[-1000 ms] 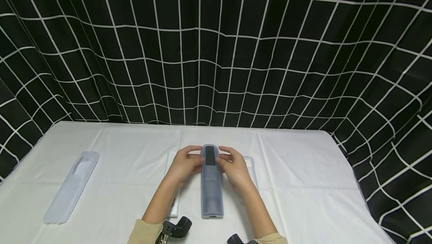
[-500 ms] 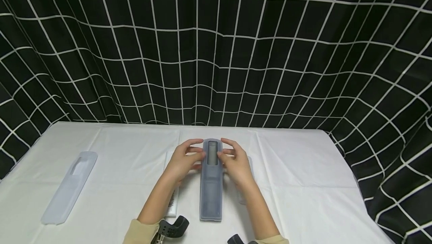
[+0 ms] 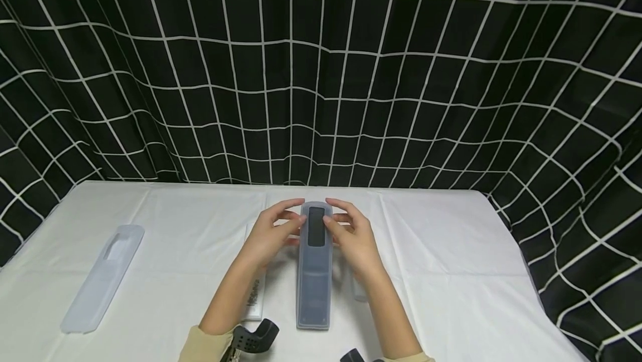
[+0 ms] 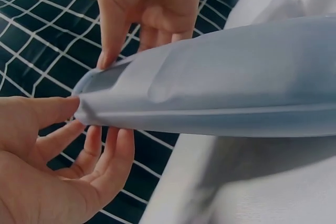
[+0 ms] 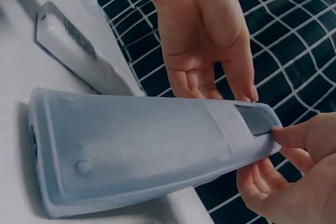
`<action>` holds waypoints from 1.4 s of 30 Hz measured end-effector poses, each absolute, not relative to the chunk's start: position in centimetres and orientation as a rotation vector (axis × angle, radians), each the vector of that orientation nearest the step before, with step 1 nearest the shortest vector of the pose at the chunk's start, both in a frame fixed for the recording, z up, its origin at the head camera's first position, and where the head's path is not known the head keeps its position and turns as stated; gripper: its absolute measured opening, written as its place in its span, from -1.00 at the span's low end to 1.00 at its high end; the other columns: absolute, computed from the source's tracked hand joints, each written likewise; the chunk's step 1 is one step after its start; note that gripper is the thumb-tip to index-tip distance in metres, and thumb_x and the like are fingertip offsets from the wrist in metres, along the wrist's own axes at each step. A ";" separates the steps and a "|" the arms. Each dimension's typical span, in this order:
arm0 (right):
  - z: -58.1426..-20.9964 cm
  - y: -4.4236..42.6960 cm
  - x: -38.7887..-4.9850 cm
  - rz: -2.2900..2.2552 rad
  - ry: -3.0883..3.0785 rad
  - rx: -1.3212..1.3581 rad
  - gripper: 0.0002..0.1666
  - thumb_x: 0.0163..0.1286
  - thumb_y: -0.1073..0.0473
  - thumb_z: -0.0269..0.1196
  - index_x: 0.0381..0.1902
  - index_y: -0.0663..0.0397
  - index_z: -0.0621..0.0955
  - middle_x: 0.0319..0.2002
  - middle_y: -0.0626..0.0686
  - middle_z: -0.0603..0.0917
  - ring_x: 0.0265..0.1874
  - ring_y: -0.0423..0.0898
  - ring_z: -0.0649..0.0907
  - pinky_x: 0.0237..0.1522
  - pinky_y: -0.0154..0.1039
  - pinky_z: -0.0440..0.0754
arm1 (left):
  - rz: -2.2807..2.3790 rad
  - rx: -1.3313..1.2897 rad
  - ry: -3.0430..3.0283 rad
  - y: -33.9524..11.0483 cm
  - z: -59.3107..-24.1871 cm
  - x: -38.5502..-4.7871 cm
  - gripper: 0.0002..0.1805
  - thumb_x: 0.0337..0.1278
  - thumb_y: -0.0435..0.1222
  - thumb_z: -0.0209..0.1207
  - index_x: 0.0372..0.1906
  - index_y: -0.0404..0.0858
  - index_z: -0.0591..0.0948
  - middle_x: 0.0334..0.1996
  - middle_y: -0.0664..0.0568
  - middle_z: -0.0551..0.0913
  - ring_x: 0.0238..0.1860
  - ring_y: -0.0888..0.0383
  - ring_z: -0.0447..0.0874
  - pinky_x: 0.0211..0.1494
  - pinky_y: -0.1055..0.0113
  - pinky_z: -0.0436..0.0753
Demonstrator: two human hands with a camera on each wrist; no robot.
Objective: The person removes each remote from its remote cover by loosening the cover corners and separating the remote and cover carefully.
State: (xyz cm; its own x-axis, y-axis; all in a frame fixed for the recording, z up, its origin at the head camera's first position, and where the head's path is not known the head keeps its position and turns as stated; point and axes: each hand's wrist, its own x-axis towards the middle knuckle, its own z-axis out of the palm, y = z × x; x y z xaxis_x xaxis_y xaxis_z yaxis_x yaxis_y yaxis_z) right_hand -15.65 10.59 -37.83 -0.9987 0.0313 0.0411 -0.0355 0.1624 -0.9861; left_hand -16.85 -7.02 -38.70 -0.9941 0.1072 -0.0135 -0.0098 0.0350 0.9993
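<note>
Now the frosted remote-control sleeve tips higher, half-curled left hand and right hand pinching its window end, apparently mid-adjustment.

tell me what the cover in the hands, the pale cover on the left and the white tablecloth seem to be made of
Held cover: probably silicone or soft plastic, matte; cloudy bluish walls and moulded edges suggest it.
Pale cover: perhaps the same, satin-matte; it looks milky, with a cut-out near one end.
Tablecloth: fabric, matte; fold creases show, fibre unclear.
</note>
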 end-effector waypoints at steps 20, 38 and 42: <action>-35.5 10.3 -14.5 2.059 -2.283 0.066 -0.67 0.55 0.37 0.24 0.21 0.24 0.64 0.04 0.23 0.71 -0.19 -0.17 0.73 -0.07 -0.25 0.72 | 2.208 0.235 2.212 -7.8 -36.2 -15.6 -0.67 0.42 -0.45 0.26 0.22 -0.38 0.68 -0.01 -0.22 0.72 -0.10 0.12 0.79 0.05 0.08 0.83; -33.4 10.3 -13.0 2.060 -2.196 0.117 -0.67 0.50 0.42 0.28 0.18 0.28 0.66 0.06 0.18 0.69 -0.17 -0.19 0.75 0.09 -0.20 0.75 | 2.306 0.321 2.168 -8.2 -34.5 -14.7 -0.67 0.34 -0.53 0.29 0.17 -0.46 0.69 0.08 -0.21 0.73 -0.04 0.21 0.77 0.11 0.13 0.81; -33.3 10.3 -12.9 2.053 -2.166 0.133 -0.68 0.49 0.44 0.28 0.16 0.30 0.66 0.07 0.18 0.67 -0.14 -0.18 0.75 0.09 -0.26 0.75 | 2.328 0.343 2.162 -8.2 -34.3 -14.5 -0.67 0.33 -0.54 0.30 0.15 -0.48 0.69 0.08 -0.20 0.74 -0.07 0.22 0.77 0.11 0.18 0.80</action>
